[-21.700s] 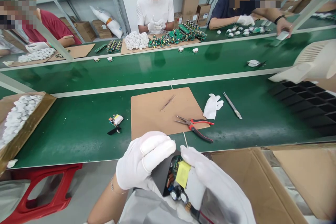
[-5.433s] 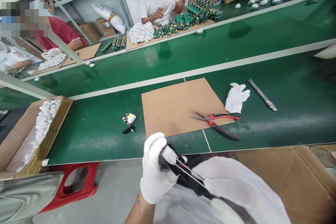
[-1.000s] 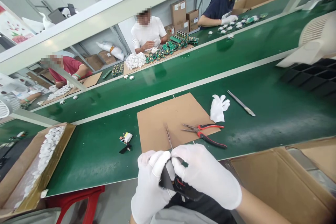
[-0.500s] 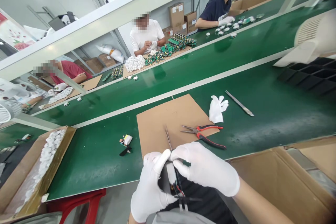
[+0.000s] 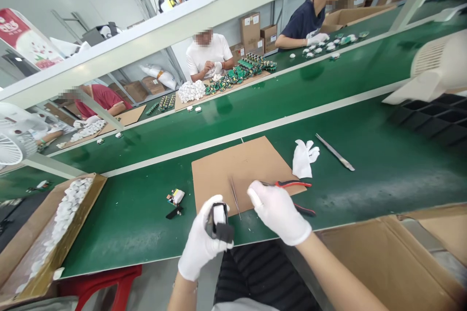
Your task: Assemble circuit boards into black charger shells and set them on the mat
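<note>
Two gloved hands now apart: left hand [image 5: 202,243] fingers closed round black adapter [image 5: 218,221] at near edge; right hand [image 5: 279,211] let go, loosely curled, empty, over pliers [image 5: 297,184]; tweezers [image 5: 235,198] back on cardboard [image 5: 233,165].

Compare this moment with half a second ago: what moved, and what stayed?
The right hand left the small black casing and moved out over the red-handled pliers. The left hand keeps the casing, raised. The thin metal tweezers, brown cardboard sheet and spare white glove lie unchanged.
</note>
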`<action>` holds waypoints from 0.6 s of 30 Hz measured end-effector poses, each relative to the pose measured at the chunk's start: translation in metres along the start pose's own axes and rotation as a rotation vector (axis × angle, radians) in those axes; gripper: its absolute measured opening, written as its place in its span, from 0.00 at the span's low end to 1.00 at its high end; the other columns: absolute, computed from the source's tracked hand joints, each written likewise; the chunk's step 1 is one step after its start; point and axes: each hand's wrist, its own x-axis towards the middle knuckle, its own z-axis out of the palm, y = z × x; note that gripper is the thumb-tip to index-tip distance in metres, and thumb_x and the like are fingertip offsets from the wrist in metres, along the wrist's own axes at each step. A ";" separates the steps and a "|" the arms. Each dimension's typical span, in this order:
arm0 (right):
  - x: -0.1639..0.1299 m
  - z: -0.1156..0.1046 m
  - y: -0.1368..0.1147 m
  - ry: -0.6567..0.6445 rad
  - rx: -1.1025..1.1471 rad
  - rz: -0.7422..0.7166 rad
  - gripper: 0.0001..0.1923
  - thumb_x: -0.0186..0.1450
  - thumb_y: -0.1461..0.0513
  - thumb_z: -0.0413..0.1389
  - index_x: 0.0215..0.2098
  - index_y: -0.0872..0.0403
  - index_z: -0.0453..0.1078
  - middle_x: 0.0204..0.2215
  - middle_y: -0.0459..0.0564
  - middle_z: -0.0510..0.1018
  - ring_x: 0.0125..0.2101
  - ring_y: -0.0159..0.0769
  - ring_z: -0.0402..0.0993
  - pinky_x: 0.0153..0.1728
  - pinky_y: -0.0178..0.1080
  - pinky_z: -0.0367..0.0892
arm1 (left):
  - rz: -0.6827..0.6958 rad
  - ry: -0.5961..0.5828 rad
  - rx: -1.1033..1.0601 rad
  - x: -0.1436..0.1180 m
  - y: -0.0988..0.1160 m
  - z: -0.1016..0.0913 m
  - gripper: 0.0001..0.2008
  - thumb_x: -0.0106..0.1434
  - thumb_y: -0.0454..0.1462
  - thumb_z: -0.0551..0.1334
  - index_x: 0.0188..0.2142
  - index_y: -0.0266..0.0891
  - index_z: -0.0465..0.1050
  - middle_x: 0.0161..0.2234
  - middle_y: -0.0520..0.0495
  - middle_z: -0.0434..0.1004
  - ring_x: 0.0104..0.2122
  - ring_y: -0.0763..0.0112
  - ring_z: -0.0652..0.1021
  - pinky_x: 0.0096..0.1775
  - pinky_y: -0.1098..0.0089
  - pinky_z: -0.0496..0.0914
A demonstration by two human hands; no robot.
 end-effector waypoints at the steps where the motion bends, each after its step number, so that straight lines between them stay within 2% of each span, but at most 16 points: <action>1: -0.005 0.010 -0.002 0.008 -0.004 -0.006 0.17 0.71 0.62 0.44 0.25 0.53 0.66 0.16 0.46 0.71 0.17 0.37 0.68 0.23 0.39 0.49 | 0.011 0.041 0.009 0.014 -0.002 -0.006 0.37 0.47 0.43 0.73 0.55 0.40 0.62 0.48 0.40 0.73 0.45 0.57 0.75 0.45 0.64 0.72; 3: -0.018 0.027 -0.007 0.051 -0.008 0.010 0.19 0.71 0.64 0.42 0.24 0.53 0.66 0.16 0.47 0.71 0.17 0.36 0.69 0.23 0.38 0.52 | 0.048 0.171 0.063 0.054 -0.006 -0.024 0.33 0.48 0.43 0.72 0.51 0.38 0.64 0.46 0.42 0.74 0.46 0.58 0.75 0.50 0.62 0.70; 4: -0.026 0.034 -0.009 0.076 -0.006 0.021 0.19 0.70 0.68 0.40 0.27 0.54 0.67 0.19 0.47 0.73 0.19 0.35 0.71 0.24 0.38 0.55 | 0.049 0.234 0.072 0.079 -0.008 -0.035 0.30 0.52 0.43 0.69 0.52 0.38 0.63 0.46 0.42 0.74 0.46 0.59 0.75 0.49 0.61 0.71; 6: -0.041 0.046 -0.012 0.136 0.001 0.055 0.18 0.67 0.72 0.38 0.37 0.56 0.69 0.27 0.49 0.78 0.26 0.34 0.75 0.29 0.36 0.62 | 0.025 0.370 0.096 0.133 -0.010 -0.058 0.25 0.60 0.41 0.64 0.54 0.38 0.61 0.48 0.42 0.72 0.46 0.62 0.75 0.49 0.61 0.72; 8: -0.055 0.055 -0.013 0.196 0.006 0.073 0.16 0.67 0.70 0.41 0.45 0.57 0.67 0.35 0.52 0.79 0.34 0.37 0.77 0.36 0.37 0.66 | -0.025 0.488 0.139 0.186 -0.011 -0.076 0.24 0.63 0.38 0.64 0.56 0.37 0.60 0.50 0.42 0.71 0.46 0.63 0.75 0.47 0.59 0.73; 11: -0.067 0.071 -0.012 0.288 -0.045 0.057 0.12 0.68 0.65 0.46 0.47 0.56 0.66 0.42 0.54 0.78 0.42 0.44 0.75 0.43 0.44 0.67 | -0.127 0.599 0.218 0.244 -0.011 -0.092 0.19 0.66 0.39 0.62 0.55 0.37 0.64 0.51 0.41 0.70 0.46 0.61 0.75 0.46 0.56 0.74; 14: -0.067 0.083 -0.009 0.344 -0.113 0.053 0.10 0.68 0.64 0.47 0.45 0.54 0.67 0.40 0.54 0.79 0.41 0.46 0.75 0.40 0.45 0.67 | -0.219 0.636 0.312 0.271 -0.012 -0.096 0.18 0.66 0.41 0.61 0.54 0.37 0.66 0.51 0.41 0.70 0.47 0.60 0.75 0.47 0.55 0.74; 18: -0.062 0.081 -0.013 0.375 -0.099 0.045 0.09 0.65 0.64 0.48 0.42 0.53 0.67 0.38 0.52 0.79 0.37 0.45 0.75 0.37 0.44 0.68 | -0.317 0.589 0.455 0.276 -0.015 -0.098 0.21 0.66 0.42 0.61 0.56 0.38 0.64 0.53 0.40 0.70 0.48 0.59 0.75 0.49 0.53 0.73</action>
